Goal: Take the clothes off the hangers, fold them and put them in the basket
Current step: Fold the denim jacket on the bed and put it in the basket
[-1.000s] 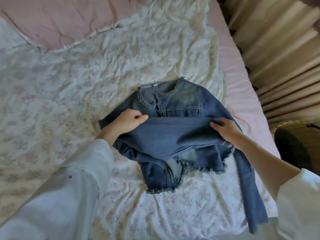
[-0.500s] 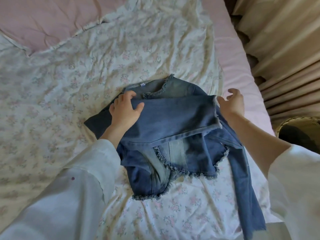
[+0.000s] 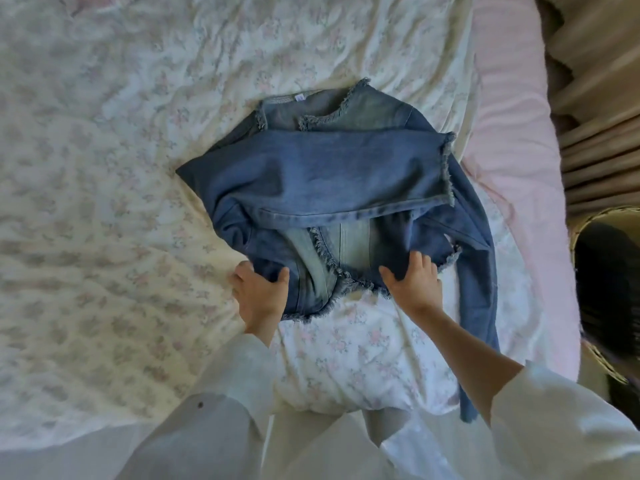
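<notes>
bed (image 3: 104, 202): floral quilt carries the garment; pink edge at the right.
denim jacket (image 3: 329, 174): lies mid-bed, collar far, frayed hem near; one sleeve folded across the chest left to right, the other trailing down the right side.
basket (image 3: 588, 230): at the right edge, beside the bed.
left hand (image 3: 259, 292): grips the hem's left corner.
right hand (image 3: 412, 282): grips the hem right of centre.
fold axis: judged hem to collar, away from both hands.
</notes>
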`<state>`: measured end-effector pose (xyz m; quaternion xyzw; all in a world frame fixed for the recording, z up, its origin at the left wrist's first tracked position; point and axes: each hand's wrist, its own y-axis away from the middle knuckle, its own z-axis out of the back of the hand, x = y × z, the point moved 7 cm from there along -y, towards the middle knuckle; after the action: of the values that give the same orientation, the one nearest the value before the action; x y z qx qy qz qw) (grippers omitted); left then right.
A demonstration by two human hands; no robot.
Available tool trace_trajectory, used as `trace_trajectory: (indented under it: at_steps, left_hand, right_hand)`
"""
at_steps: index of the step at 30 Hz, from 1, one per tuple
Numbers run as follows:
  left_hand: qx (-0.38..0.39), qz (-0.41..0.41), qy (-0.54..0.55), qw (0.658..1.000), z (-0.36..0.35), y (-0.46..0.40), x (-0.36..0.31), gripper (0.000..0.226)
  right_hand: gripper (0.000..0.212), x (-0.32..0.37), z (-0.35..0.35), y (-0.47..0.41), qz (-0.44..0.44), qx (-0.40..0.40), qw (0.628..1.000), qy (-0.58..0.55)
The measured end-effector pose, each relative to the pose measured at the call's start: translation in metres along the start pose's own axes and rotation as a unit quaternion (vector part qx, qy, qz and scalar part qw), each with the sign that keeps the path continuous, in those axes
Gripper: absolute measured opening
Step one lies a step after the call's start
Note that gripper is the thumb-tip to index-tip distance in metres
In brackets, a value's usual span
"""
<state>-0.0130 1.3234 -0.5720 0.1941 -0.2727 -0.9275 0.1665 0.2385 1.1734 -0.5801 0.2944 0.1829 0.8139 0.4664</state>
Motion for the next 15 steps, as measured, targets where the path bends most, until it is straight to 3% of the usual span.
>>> trace_trajectory:
  at_steps: [2, 5, 7, 11, 15]
  left_hand:
    - [0.055, -0.005, -0.013, 0.998, -0.014, 0.003, 0.010, 0.046]
    - [0.026, -0.047, 0.044, 0.998, -0.008, 0.011, 0.009, 0.018]
    - [0.004, -0.049, 0.126, 0.991, 0.000, 0.019, 0.009, 0.017]
    - [-0.048, -0.001, 0.266, 0.963, 0.013, 0.028, 0.021, 0.038]
    - [-0.086, 0.093, 0.232, 0.964, 0.022, 0.025, 0.057, 0.015]
  right_hand:
    - [0.046, -0.002, -0.002, 0.001, -0.001, 0.009, 1.000, 0.006]
    - [0.035, -0.003, 0.003, -0.006, -0.001, 0.010, 1.000, -0.005]
    - [0.034, -0.007, 0.005, -0.011, -0.012, 0.017, 1.000, -0.012]
    - [0.033, -0.022, 0.001, -0.014, -0.031, 0.014, 0.997, -0.073]
    - [0.028, -0.045, 0.013, -0.003, -0.055, -0.076, 0.988, -0.127]
